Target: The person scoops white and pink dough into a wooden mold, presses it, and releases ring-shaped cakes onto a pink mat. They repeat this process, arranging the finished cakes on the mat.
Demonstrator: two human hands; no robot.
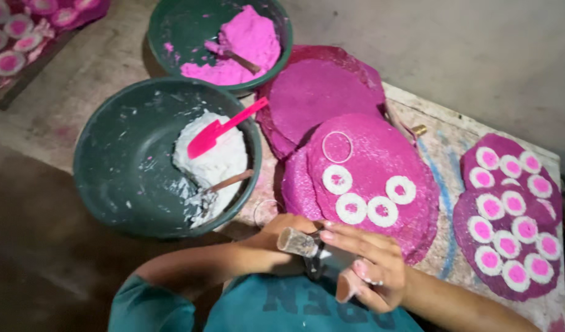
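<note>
Close against the person's chest, the right hand curls its fingers around a small clear tube while the left hand pinches its near end, just below the pink disc dotted with white rings.

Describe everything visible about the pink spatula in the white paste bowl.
The pink spatula looks like plastic, with a flat rounded blade and a slim straight handle. Its blade rests on the white paste in the dark green bowl; the handle slants up and right over the rim. No hand touches it. A brown stick lies lower in the paste.
</note>
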